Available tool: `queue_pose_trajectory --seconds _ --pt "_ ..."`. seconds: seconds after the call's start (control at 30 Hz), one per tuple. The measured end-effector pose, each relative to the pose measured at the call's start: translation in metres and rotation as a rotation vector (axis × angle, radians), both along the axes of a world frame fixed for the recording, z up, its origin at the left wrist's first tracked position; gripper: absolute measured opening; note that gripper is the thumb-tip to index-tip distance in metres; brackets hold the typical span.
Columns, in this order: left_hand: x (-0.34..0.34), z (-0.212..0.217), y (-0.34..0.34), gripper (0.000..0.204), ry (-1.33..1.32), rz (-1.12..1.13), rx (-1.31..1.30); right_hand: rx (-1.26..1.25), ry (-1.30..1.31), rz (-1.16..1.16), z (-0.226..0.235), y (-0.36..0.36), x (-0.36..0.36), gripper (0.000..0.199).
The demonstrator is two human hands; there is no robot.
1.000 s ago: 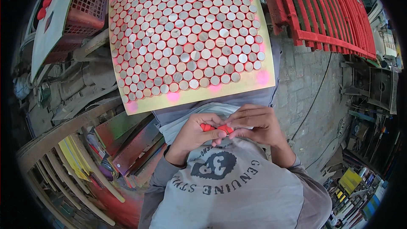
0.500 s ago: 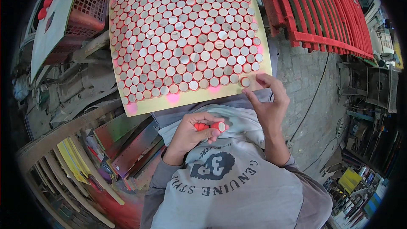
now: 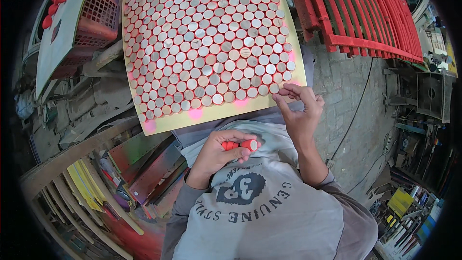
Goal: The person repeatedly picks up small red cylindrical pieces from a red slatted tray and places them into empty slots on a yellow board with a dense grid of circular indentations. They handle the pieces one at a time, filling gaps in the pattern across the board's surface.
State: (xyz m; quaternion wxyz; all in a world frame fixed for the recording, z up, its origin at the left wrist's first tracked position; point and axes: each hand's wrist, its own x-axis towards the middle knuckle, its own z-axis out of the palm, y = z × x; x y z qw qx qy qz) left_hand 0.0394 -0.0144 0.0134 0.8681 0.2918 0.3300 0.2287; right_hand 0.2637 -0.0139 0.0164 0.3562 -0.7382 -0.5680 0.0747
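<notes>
Red wooden plugs (image 3: 248,145) were clutched, kinda half-hidden, in the left hand (image 3: 215,151), but any right hand (image 3: 303,111) grip couldn't be confirmed.

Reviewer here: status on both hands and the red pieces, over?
Left hand gripping red cylinders. Right hand at near row's rightmost cylinder, contact unclear. Red slatted rack right of board, apart from hands.
</notes>
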Motion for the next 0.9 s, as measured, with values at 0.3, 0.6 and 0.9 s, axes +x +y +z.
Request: queue_pose_trajectory --seconds 0.3,0.6,0.9 --pt "0.0 0.0 0.003 0.03 0.001 -0.033 -0.075 0.015 0.153 0.179 0.016 -0.008 0.006 0.032" --pt "0.01 -0.001 0.0 0.025 0.035 -0.013 0.052 -0.248 0.524 0.819 0.033 -0.029 0.008 0.04" --pt "0.018 0.001 -0.001 0.021 0.02 -0.081 0.186 -0.274 0.608 0.946 0.027 -0.016 0.021 0.04"
